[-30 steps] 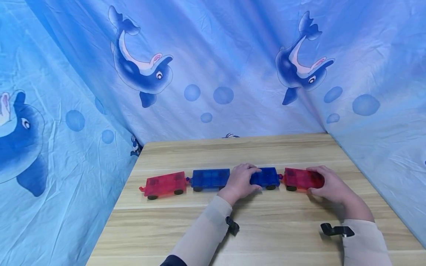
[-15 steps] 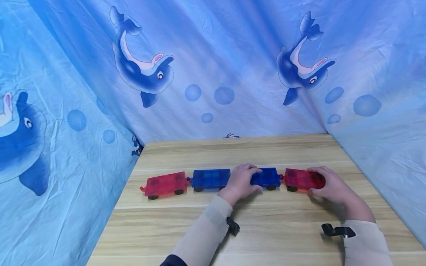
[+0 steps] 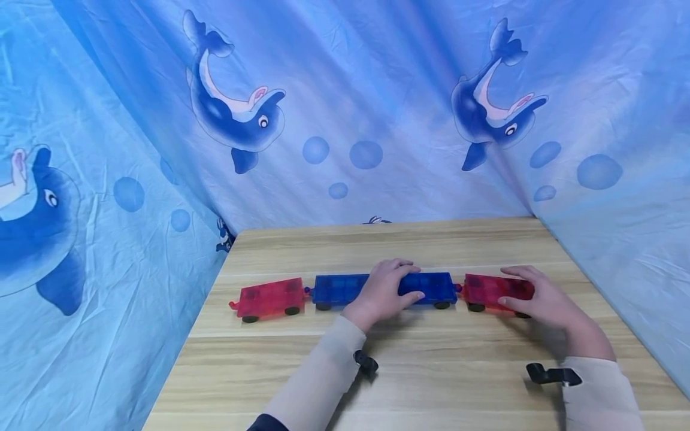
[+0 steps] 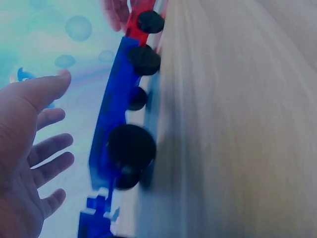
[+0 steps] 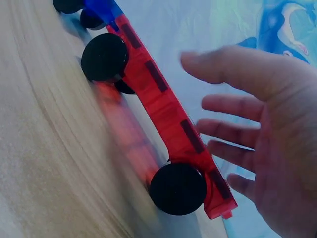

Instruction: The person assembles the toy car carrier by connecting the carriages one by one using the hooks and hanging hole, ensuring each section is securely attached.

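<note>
Translucent toy train cars stand on black wheels in one row: a red car at left, a blue car, another blue car, and a red car at right. Small couplings link them end to end. Over the joint between the blue cars is my left hand, its fingers loosely spread; the left wrist view shows a gap between it and the blue side. My right hand is above the right red car's end. Its relaxed fingers look apart from the red side in the right wrist view.
The cars stand on a wood-grain table. A blue curtain with printed dolphins hangs behind the table and along both sides. Each sleeve carries a black wrist mount.
Both hands have loosened and lifted off the cars, the left drawing back slightly leftward and the right slightly rightward. The row of cars keeps its place; the head view has shifted a little.
</note>
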`<state>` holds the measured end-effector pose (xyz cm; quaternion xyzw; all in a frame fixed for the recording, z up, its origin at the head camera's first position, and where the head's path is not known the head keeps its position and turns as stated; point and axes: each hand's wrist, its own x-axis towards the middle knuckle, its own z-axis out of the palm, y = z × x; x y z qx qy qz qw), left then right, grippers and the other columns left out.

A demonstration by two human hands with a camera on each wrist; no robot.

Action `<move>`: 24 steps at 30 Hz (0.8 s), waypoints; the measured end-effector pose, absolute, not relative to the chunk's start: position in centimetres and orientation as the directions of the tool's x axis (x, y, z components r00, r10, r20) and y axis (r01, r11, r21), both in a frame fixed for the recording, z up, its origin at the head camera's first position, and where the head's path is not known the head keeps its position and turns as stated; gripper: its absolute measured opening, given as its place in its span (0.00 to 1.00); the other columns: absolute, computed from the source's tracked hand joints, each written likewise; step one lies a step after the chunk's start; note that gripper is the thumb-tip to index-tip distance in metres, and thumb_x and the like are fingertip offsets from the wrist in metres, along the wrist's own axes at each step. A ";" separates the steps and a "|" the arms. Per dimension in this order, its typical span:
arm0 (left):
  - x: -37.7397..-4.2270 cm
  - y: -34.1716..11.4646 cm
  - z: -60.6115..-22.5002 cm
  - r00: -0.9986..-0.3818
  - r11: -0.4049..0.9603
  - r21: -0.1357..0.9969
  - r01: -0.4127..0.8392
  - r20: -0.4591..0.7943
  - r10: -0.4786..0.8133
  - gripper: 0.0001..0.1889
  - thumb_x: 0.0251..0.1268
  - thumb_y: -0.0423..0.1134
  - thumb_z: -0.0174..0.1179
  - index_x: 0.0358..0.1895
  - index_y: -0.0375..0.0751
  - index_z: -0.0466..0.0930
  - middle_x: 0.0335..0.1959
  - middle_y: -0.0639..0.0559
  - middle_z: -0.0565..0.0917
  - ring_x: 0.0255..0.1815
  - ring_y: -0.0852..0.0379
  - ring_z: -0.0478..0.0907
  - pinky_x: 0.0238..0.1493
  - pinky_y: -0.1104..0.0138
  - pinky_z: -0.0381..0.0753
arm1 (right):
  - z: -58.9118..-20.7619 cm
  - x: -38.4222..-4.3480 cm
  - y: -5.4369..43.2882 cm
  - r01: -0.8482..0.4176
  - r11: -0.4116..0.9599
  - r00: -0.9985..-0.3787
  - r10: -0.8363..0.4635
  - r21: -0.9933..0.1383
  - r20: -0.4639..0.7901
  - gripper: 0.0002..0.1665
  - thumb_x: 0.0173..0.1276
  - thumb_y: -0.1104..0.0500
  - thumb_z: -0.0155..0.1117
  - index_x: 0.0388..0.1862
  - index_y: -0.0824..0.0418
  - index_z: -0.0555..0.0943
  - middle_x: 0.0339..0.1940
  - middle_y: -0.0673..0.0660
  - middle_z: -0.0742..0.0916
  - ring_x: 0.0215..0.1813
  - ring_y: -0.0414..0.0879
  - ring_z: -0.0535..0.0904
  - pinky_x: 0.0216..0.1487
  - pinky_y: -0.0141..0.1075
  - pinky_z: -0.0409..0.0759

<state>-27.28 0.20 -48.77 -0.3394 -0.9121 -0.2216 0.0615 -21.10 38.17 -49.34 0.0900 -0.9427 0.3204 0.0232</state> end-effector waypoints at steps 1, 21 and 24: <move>-27.3 -0.1 -48.6 -0.757 0.666 0.362 0.652 0.274 0.593 0.30 0.73 0.63 0.62 0.73 0.60 0.76 0.74 0.59 0.73 0.75 0.53 0.68 0.79 0.49 0.61 | -49.2 -21.2 38.1 -0.186 0.778 -0.983 -0.145 -0.600 0.115 0.45 0.69 0.43 0.75 0.76 0.63 0.71 0.74 0.71 0.70 0.71 0.74 0.66 0.61 0.75 0.68; -29.8 -9.9 -46.5 -0.781 0.716 0.315 0.622 0.315 0.540 0.30 0.75 0.60 0.62 0.74 0.53 0.75 0.73 0.53 0.75 0.75 0.48 0.68 0.75 0.48 0.66 | -47.9 -23.5 35.9 -0.196 0.799 -0.975 -0.095 -0.568 0.202 0.40 0.75 0.39 0.67 0.76 0.59 0.73 0.74 0.68 0.72 0.74 0.74 0.65 0.64 0.76 0.65; -30.1 -11.5 -46.4 -0.784 0.721 0.318 0.616 0.333 0.523 0.30 0.75 0.59 0.62 0.74 0.51 0.75 0.72 0.52 0.75 0.75 0.47 0.69 0.74 0.47 0.68 | -47.7 -24.0 35.5 -0.202 0.798 -0.974 -0.105 -0.569 0.199 0.40 0.75 0.39 0.67 0.76 0.59 0.72 0.74 0.68 0.73 0.74 0.73 0.65 0.65 0.75 0.65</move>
